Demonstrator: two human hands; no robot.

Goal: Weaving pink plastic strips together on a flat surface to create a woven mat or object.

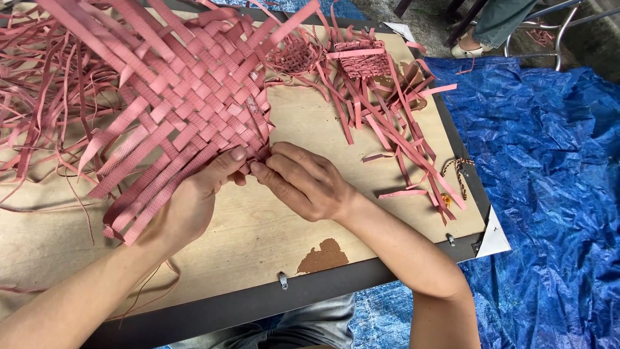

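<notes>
Head view: pink woven strip mat (194,103), loose ends splayed, corner pinched.

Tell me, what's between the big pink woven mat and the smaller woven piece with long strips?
A little round pink weave, seen from the head camera, between big mat and smaller piece.

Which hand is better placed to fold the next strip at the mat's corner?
Probably the right hand: its fingertips already pinch the corner of the pink woven mat, while the left hand lies under the edge, supporting it.
</notes>
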